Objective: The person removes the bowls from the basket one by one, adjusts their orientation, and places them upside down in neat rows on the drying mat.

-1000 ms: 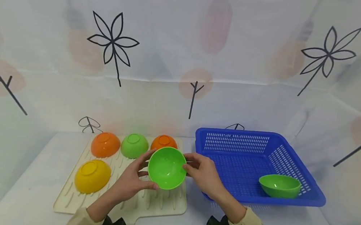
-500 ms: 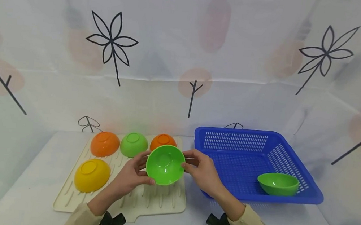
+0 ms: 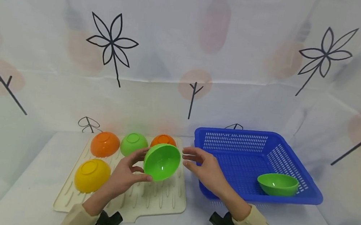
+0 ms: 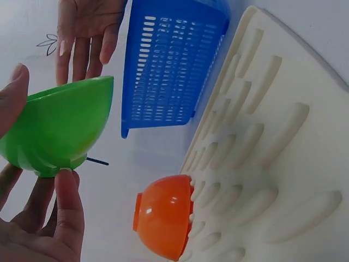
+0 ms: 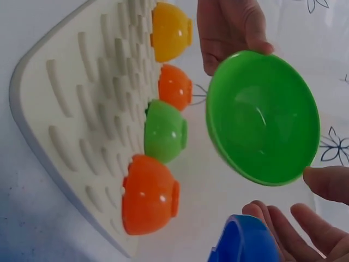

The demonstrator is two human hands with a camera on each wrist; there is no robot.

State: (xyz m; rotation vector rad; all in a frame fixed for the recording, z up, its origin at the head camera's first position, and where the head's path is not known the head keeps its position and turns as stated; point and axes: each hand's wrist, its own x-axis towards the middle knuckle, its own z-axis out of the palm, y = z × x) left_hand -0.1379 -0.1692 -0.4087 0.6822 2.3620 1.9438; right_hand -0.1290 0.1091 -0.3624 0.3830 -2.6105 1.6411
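A bright green bowl (image 3: 162, 162) is held in the air above the cream ridged draining mat (image 3: 150, 202), its mouth tilted toward the head camera. My left hand (image 3: 125, 174) grips it from the left, with the thumb at the rim and fingers behind the outer wall. Just right of the bowl is my right hand (image 3: 207, 170), fingers extended and a small gap from the rim in the head view. The right wrist view shows the bowl's inside (image 5: 264, 117) with nothing in it.
Upside down on the mat stand a yellow bowl (image 3: 92, 176), an orange bowl (image 3: 105, 144), a green bowl (image 3: 134, 144) and another orange bowl (image 3: 163, 139), partly hidden. A blue perforated basket (image 3: 234, 196) at right holds a green bowl (image 3: 278, 185).
The right hand has let go of the bowl's rim and moved slightly right. In the left hand, the bowl has shifted a little left and its mouth has turned.
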